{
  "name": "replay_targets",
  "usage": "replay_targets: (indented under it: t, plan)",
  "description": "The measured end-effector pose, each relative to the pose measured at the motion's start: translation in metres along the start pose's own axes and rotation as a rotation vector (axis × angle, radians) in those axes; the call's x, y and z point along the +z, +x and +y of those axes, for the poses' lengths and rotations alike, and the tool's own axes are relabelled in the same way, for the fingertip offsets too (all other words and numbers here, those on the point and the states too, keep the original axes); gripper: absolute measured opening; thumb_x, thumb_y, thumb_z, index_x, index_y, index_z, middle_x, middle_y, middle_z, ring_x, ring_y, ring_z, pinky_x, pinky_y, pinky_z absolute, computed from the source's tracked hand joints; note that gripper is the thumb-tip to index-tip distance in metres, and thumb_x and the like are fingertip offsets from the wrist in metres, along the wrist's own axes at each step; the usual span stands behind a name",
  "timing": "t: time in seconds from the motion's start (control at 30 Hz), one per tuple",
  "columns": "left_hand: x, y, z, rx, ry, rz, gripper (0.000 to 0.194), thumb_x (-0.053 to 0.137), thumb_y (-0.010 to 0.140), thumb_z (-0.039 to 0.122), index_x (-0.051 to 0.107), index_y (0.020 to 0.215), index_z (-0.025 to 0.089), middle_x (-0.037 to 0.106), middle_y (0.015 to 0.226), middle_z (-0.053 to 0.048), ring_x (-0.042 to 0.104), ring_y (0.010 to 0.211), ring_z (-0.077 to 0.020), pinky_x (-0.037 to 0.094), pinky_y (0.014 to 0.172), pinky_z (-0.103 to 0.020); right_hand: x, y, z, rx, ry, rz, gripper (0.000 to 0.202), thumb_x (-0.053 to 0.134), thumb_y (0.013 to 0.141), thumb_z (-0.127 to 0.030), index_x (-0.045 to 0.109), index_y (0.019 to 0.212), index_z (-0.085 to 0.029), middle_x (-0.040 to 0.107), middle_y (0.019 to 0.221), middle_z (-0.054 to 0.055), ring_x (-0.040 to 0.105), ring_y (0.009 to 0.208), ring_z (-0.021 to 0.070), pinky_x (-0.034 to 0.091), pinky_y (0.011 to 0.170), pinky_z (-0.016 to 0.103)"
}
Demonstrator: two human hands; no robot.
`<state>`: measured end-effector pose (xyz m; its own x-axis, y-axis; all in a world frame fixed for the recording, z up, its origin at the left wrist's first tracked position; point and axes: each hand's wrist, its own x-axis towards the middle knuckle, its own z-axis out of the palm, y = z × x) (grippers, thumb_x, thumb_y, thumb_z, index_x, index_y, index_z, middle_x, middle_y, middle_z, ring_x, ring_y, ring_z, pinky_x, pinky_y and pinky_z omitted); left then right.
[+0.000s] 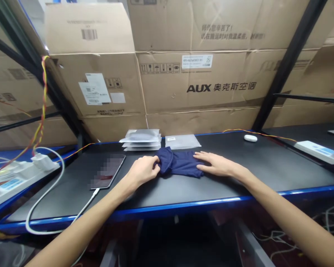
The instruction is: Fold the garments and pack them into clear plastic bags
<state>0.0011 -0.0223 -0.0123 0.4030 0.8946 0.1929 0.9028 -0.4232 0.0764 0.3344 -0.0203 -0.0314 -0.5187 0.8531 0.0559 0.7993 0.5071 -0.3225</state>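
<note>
A dark blue cloth (183, 163) lies folded on the black tabletop (167, 191), its left end bunched or rolled over and thicker than the rest. My left hand (144, 168) grips that left end, fingers curled and thumb against the fabric. On the right end of the cloth rests my right hand (215, 164), fingers spread and flat. Behind the cloth are a stack of clear plastic packets (141, 139) and a flat packet (182, 141) with a small white label.
A phone (108, 172) with a white charging cable (64, 163) lies left. Power strips stand at far left (19, 181) and far right (320, 151). A small white case (251, 138) sits at back right. Large cardboard (211, 107) rises behind the blue table edge.
</note>
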Motion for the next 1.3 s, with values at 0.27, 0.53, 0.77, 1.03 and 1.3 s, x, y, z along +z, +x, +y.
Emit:
replay_targets:
  t: [0.27,0.53,0.77,1.03,1.3]
  plan:
    - [-0.012,-0.003,0.038,0.179,0.052,0.108,0.035,0.055,0.089,0.049,0.062,0.111,0.023,0.063,0.109,-0.007,0.060,0.101,-0.0242,0.049,0.073,-0.030,0.002,-0.002,0.009,0.017,0.047,0.018,0.066,0.049,0.092,-0.060,0.045,0.149,-0.026,0.038,0.156,0.005,0.029,0.146,0.0316,0.025,0.120,0.050]
    - [-0.012,0.014,0.019,0.092,-0.104,0.195,0.017,0.050,0.093,0.030,0.062,0.099,0.021,0.070,0.087,-0.003,0.066,0.078,-0.0192,0.045,0.068,-0.027,-0.004,-0.007,0.012,0.047,0.055,-0.012,0.067,0.048,0.092,-0.060,0.044,0.149,-0.025,0.037,0.157,0.004,0.026,0.147,0.0307,0.022,0.122,0.049]
    - [-0.035,-0.003,-0.024,-0.209,0.137,0.254,0.025,0.050,0.084,0.026,0.063,0.106,0.026,0.071,0.084,-0.001,0.067,0.074,-0.0225,0.041,0.062,-0.028,-0.005,-0.012,0.017,0.053,0.056,-0.012,0.065,0.048,0.093,-0.056,0.042,0.150,-0.025,0.036,0.157,0.004,0.026,0.147,0.0308,0.022,0.122,0.050]
    - [-0.022,-0.021,-0.048,-0.239,0.236,-0.076,0.027,0.046,0.084,0.030,0.067,0.100,0.025,0.072,0.093,-0.009,0.068,0.084,-0.0318,0.047,0.067,-0.036,-0.005,-0.012,0.021,0.052,0.087,0.019,0.065,0.054,0.089,-0.055,0.047,0.147,-0.026,0.041,0.154,0.004,0.031,0.145,0.0320,0.025,0.121,0.049]
    - [-0.016,0.009,-0.044,0.172,-0.157,0.072,0.036,0.050,0.088,0.036,0.068,0.113,0.018,0.069,0.113,-0.009,0.065,0.103,-0.0246,0.049,0.093,-0.035,-0.004,-0.011,0.019,-0.060,0.072,0.190,0.043,0.058,0.089,-0.050,0.071,0.121,-0.024,0.052,0.147,0.010,0.049,0.134,0.0319,0.037,0.114,0.047]
